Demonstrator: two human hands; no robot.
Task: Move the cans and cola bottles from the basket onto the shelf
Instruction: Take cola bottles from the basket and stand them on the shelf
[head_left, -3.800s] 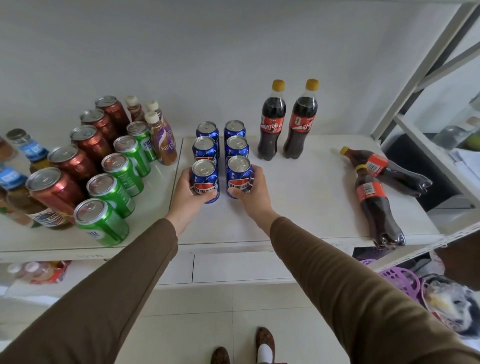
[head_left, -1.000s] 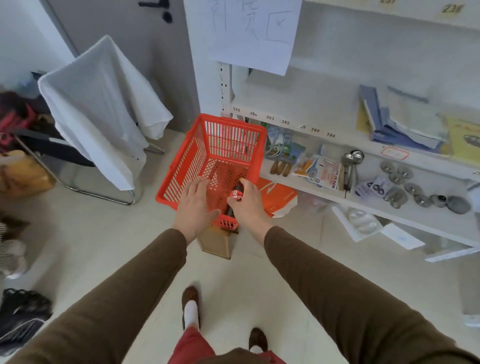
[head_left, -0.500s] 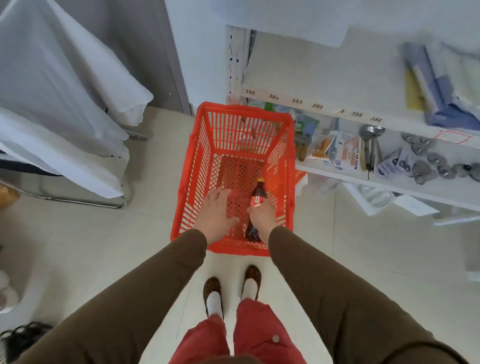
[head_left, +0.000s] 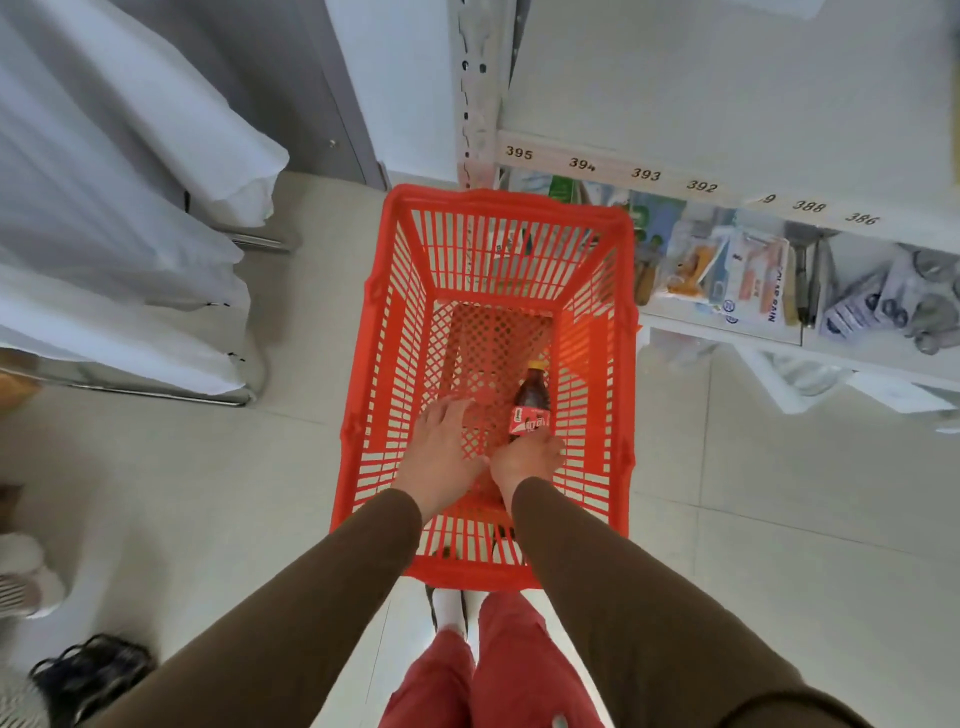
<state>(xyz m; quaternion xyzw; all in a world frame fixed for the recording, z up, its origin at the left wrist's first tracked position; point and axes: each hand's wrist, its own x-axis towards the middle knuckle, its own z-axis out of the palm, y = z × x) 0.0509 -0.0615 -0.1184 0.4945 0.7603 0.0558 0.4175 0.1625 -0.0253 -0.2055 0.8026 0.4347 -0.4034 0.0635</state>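
An orange-red plastic basket (head_left: 395, 332) stands on the floor right below me. One cola bottle (head_left: 531, 400) with a yellow cap and red label lies on its mesh bottom, cap pointing away from me. My right hand (head_left: 525, 460) is inside the basket, closed around the bottle's lower half. My left hand (head_left: 441, 454) hovers beside it over the basket floor, fingers spread, holding nothing. I see no other bottle or can in the basket.
A white shelf (head_left: 675, 176) with number tags stands to the right of the basket, its lower level holding packets and metal tools. White cloth (head_left: 119, 249) draped over a metal frame is on the left. My feet are at the basket's near rim.
I turned from the drinks shelf to the basket and leaned over it. Both hands went down inside, and my right hand closed on the cola bottle.
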